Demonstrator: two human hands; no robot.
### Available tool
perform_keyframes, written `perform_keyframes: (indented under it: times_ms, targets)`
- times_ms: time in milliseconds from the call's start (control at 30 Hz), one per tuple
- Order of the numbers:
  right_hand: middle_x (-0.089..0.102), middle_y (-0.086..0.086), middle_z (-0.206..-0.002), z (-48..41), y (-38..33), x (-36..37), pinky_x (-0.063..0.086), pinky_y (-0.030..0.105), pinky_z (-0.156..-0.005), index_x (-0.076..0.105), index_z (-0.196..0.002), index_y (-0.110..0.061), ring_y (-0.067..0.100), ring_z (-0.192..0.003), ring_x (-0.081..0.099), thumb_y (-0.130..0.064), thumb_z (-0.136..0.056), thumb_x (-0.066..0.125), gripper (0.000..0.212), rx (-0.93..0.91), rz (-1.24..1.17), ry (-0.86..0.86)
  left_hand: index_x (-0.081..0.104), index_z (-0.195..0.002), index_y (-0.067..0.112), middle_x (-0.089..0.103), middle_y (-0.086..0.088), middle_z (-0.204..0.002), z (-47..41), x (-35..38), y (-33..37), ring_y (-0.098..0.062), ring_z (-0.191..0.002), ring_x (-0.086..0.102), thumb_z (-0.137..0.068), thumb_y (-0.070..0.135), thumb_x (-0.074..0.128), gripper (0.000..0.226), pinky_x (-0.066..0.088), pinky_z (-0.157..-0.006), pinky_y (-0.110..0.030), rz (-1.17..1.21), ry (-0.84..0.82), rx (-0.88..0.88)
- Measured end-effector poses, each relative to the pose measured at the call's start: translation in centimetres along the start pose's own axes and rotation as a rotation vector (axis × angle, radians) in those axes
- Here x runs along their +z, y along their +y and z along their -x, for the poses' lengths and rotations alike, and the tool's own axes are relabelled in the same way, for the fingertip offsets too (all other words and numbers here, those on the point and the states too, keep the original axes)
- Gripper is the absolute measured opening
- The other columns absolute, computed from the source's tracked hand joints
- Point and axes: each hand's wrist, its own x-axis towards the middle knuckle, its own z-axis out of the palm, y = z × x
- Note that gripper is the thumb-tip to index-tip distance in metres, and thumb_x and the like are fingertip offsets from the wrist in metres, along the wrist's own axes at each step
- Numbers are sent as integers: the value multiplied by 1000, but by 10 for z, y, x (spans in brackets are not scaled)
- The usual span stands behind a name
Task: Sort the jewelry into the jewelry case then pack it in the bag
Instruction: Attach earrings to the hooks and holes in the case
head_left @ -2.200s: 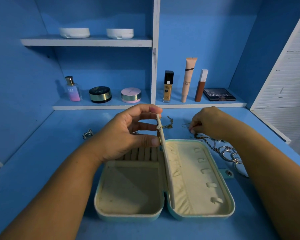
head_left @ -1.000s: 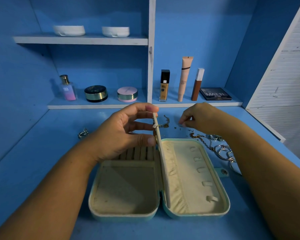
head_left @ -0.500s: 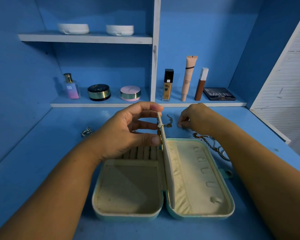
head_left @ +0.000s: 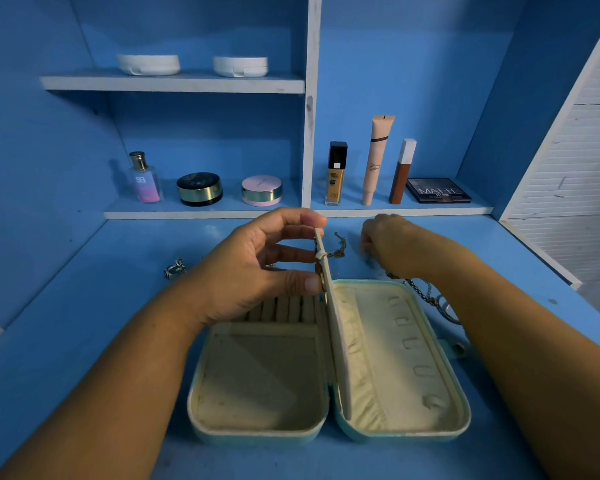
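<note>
**Open jewelry case, flap held upright, right hand at the loose pieces**

I see the jewelry case (head_left: 261, 432) lying open and flat on the blue table (head_left: 84, 306), close in front of me. Its long axis runs from me toward the shelves, and its two halves lie side by side along the hinge. The left half has one open compartment at the near end and a row of ring rolls at the far end. The right half has a gathered pocket and five small loops in a line.

One divider flap (head_left: 336, 334) stands on edge along the hinge. My left hand (head_left: 257, 268) pinches its far end, thumb below and fingers (head_left: 284, 252) curled above.

My right hand (head_left: 392, 244) hovers over the table just beyond the case's far right corner. It is blurred and its fingers look curled; I cannot tell whether they hold anything.

The loose jewelry lies beyond and beside the case:
- one gold chain (head_left: 338, 247) just behind the flap
- one silver ring cluster (head_left: 174, 268) to the left of my left hand
- one dark chain (head_left: 420, 289) with silver hoops (head_left: 447, 308) by the right wall, partly under my right forearm

The upper shelf holds two white compacts (head_left: 148, 64). The lower shelf holds one perfume bottle (head_left: 144, 178), two round compacts (head_left: 199, 188), one foundation bottle (head_left: 336, 173), one tube (head_left: 374, 159), one brown stick (head_left: 401, 171) and one palette (head_left: 438, 190).
</note>
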Motion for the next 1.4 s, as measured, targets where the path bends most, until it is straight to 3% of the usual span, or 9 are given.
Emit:
perform_keyframes:
  times_ms: [100, 200, 367, 567, 800, 967, 1100, 1200, 1400]
  targets:
    - [63, 0, -83, 24, 1, -21, 41, 15, -58, 60, -92, -16, 8, -69, 55, -29, -94, 55, 14, -33, -321, 201, 65, -105, 44, 62, 1, -122, 0, 0, 0, -9, -101, 65, -56, 29, 83, 55, 52, -82, -25, 2, 1, -1]
    - [64, -4, -62, 55, -9, -40, 39, 6, -48, 63, -78, -18, -1, -50, 54, -25, -88, 65, 12, -60, -606, 224, 65, -105, 43, 63, 5, -119, 0, 0, 0, -9, -101, 65, -55, 27, 84, 56, 52, -81, -25, 13, -2, -2]
    - [71, 1, -63, 84, -23, -46, 50, 14, -58, 68, -77, -16, 8, -56, 65, -14, -80, 73, 6, -130, -861, 88, 66, -105, 42, 64, 10, -117, -1, 0, 0, -8, -99, 65, -59, 18, 86, 55, 53, -80, -25, 22, -5, -13]
    - [70, 1, -69, 91, -37, -26, 51, 16, -65, 70, -88, -11, 10, -65, 65, 0, -79, 67, 15, -248, -1299, 91, 65, -109, 40, 62, 5, -121, -1, -1, -2, -13, -103, 64, -47, 49, 91, 68, 53, -82, -27, 46, -8, -2]
    - [73, 5, -79, 94, -52, -5, 54, 16, -70, 70, -89, -13, 8, -72, 71, 0, -86, 61, 16, -223, -1285, 235, 66, -107, 40, 64, 8, -116, -1, -2, -3, -12, -100, 66, -49, 46, 91, 64, 53, -78, -24, 51, -30, 9]
    - [72, 13, -82, 95, -53, -3, 58, 27, -74, 64, -85, -10, 16, -75, 72, 2, -85, 59, 13, -197, -1409, 239, 65, -106, 40, 65, 7, -116, 0, -2, -2, -11, -99, 66, -55, 26, 85, 56, 54, -78, -24, 25, -7, 3]
    - [69, 5, -76, 98, -57, -2, 56, 28, -74, 65, -86, -10, 12, -74, 66, -17, -78, 62, 11, -198, -1403, 290, 65, -108, 40, 62, 0, -122, 0, -2, -1, -15, -104, 65, -53, 34, 90, 61, 54, -80, -25, 29, -17, 6]
    - [64, -1, -67, 102, -61, -3, 52, 19, -66, 66, -84, -8, 11, -65, 60, -16, -73, 63, 14, -170, -1610, 223, 65, -108, 40, 62, -1, -121, 0, -2, -1, -15, -105, 65, -54, 30, 89, 59, 54, -81, -25, 32, -12, 5]
    - [65, 15, -74, 108, -71, -3, 56, 24, -66, 69, -78, -7, 19, -66, 62, -11, -69, 64, 11, -140, -1912, 61, 64, -110, 41, 63, 5, -119, 0, -2, -1, -14, -104, 65, -52, 48, 88, 63, 53, -82, -26, 29, -28, 9]
